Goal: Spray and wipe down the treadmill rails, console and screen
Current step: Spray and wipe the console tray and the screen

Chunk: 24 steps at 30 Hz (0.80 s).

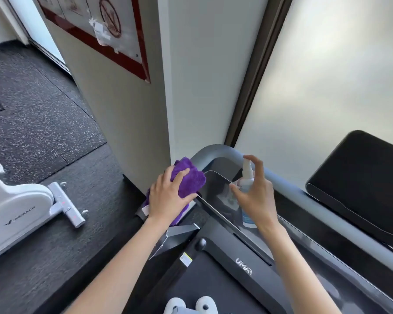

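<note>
My left hand (pixel 168 196) grips a bunched purple cloth (pixel 191 177) at the left end of the treadmill's dark glossy screen (pixel 218 189). My right hand (pixel 256 196) holds a small white spray bottle (pixel 247 177) upright over the screen, index finger on the nozzle top. A grey handrail (pixel 225 152) curves round behind the screen and runs off to the right. The black console (pixel 243 264) with a white logo lies below the screen, nearer to me.
A white wall pillar (pixel 191 87) stands just behind the rail, with a frosted window (pixel 327 75) to its right. A white exercise bike (pixel 21 209) sits on the dark floor at left. A black padded panel (pixel 361 177) lies at right.
</note>
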Motion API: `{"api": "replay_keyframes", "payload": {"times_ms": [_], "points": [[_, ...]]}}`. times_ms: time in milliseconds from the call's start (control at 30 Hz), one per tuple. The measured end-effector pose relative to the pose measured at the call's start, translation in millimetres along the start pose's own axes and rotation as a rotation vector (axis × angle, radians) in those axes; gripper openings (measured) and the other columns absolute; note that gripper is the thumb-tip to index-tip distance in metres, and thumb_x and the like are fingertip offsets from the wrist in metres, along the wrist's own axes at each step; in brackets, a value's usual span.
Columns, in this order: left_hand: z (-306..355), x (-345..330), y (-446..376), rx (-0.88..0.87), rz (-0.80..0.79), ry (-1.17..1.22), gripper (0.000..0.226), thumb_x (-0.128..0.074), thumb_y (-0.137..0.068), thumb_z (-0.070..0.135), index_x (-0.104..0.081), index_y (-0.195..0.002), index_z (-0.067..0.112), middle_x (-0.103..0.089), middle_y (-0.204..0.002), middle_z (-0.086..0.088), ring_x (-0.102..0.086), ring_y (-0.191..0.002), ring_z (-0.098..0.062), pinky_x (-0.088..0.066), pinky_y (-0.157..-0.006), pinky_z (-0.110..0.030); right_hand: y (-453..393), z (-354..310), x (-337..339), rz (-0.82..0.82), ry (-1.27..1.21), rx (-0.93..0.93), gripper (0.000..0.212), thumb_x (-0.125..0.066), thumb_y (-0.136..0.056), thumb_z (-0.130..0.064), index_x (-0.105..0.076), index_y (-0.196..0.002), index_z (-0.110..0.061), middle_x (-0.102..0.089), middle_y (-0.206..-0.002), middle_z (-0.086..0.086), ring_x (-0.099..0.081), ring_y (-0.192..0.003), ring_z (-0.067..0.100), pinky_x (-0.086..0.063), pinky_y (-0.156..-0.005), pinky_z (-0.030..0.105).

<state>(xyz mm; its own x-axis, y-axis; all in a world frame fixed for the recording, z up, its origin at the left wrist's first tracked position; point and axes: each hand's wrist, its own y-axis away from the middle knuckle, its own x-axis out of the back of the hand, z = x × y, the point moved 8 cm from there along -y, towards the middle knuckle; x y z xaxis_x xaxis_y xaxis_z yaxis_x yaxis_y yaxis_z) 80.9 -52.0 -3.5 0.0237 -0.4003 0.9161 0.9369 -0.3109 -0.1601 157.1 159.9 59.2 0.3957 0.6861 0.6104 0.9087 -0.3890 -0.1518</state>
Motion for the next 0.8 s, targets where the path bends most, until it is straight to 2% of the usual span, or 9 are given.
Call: {"api": "replay_keyframes", "payload": {"times_ms": [100,200,333,367,433,533,600,667,800], "points": [[-20.5,11.9,34.8,0.031,0.113,-0.028,0.068,-0.075,-0.071,0.056,-0.057,-0.130,0.026,-0.051,-0.133,-0.008,-0.057,-0.109,-0.032,-0.050,-0.083,-0.047,-1.1,3.5,-3.5,-0.006,-0.007,-0.012,0.069,-0.071,-0.081,-0.007,-0.035,-0.128,-0.043,-0.068,-0.068,-0.009,-0.065,-0.068,0.016,-0.052,-0.067,0.032],[-23.2,11.4,29.9,0.052,0.095,-0.043,0.062,-0.071,-0.075,0.056,-0.058,-0.128,0.026,-0.051,-0.132,-0.008,-0.058,-0.105,-0.033,-0.050,-0.082,-0.047,0.0,11.4,-6.2,-0.014,0.008,-0.014,0.068,-0.071,-0.082,-0.007,-0.035,-0.128,-0.041,-0.068,-0.067,-0.012,-0.065,-0.068,0.015,-0.053,-0.067,0.033],[-4.4,-1.0,-19.3,0.113,0.054,0.058,0.053,-0.062,-0.083,0.057,-0.054,-0.125,0.025,-0.050,-0.130,-0.007,-0.056,-0.104,-0.033,-0.048,-0.079,-0.043,3.4,26.2,-5.2,0.008,0.002,-0.035,0.068,-0.071,-0.081,-0.008,-0.035,-0.127,-0.043,-0.067,-0.070,-0.021,-0.062,-0.070,0.004,-0.043,-0.062,0.007],[3.7,-7.4,-34.6,0.110,0.050,0.068,0.053,-0.060,-0.084,0.058,-0.053,-0.125,0.025,-0.050,-0.128,-0.006,-0.056,-0.103,-0.033,-0.047,-0.079,-0.042,4.9,30.5,-4.3,0.018,-0.004,-0.051,0.069,-0.071,-0.081,-0.008,-0.035,-0.126,-0.044,-0.067,-0.071,-0.022,-0.061,-0.072,0.003,-0.042,-0.062,0.005],[25.1,-22.8,-66.1,0.078,0.036,0.056,0.054,-0.056,-0.086,0.059,-0.049,-0.127,0.024,-0.049,-0.128,-0.007,-0.054,-0.104,-0.032,-0.046,-0.082,-0.042,8.6,38.3,-2.3,0.031,-0.009,-0.084,0.070,-0.071,-0.081,-0.007,-0.034,-0.125,-0.047,-0.067,-0.072,-0.020,-0.061,-0.068,0.006,-0.043,-0.063,0.008],[60.8,-46.4,-109.0,0.012,-0.016,0.000,0.061,-0.055,-0.086,0.062,-0.043,-0.131,0.023,-0.043,-0.135,-0.009,-0.050,-0.112,-0.033,-0.045,-0.088,-0.043,13.6,46.8,4.9,0.058,-0.018,-0.120,0.069,-0.071,-0.081,-0.006,-0.036,-0.125,-0.046,-0.068,-0.073,-0.020,-0.064,-0.066,0.015,-0.051,-0.069,0.027],[73.5,-55.2,-125.5,-0.012,-0.059,-0.017,0.066,-0.059,-0.082,0.063,-0.042,-0.132,0.023,-0.041,-0.137,-0.009,-0.048,-0.113,-0.033,-0.044,-0.089,-0.043,15.3,49.0,13.4,0.080,-0.014,-0.119,0.069,-0.071,-0.081,-0.006,-0.036,-0.126,-0.044,-0.068,-0.071,-0.018,-0.065,-0.067,0.018,-0.053,-0.071,0.031],[71.5,-57.0,-126.9,-0.036,-0.085,-0.001,0.069,-0.065,-0.079,0.060,-0.042,-0.134,0.025,-0.040,-0.139,-0.008,-0.048,-0.116,-0.033,-0.044,-0.090,-0.043,15.7,49.0,20.6,0.086,-0.017,-0.109,0.069,-0.071,-0.081,-0.006,-0.035,-0.126,-0.044,-0.068,-0.070,-0.015,-0.065,-0.065,0.020,-0.054,-0.071,0.033],[53.6,-42.5,-90.5,-0.140,-0.060,0.066,0.066,-0.068,-0.079,0.053,-0.046,-0.136,0.029,-0.043,-0.141,-0.004,-0.047,-0.121,-0.028,-0.042,-0.097,-0.042,9.9,41.4,25.6,0.092,0.005,-0.091,0.070,-0.070,-0.081,-0.005,-0.034,-0.125,-0.045,-0.068,-0.070,-0.023,-0.063,-0.062,0.008,-0.049,-0.063,0.024]]}}
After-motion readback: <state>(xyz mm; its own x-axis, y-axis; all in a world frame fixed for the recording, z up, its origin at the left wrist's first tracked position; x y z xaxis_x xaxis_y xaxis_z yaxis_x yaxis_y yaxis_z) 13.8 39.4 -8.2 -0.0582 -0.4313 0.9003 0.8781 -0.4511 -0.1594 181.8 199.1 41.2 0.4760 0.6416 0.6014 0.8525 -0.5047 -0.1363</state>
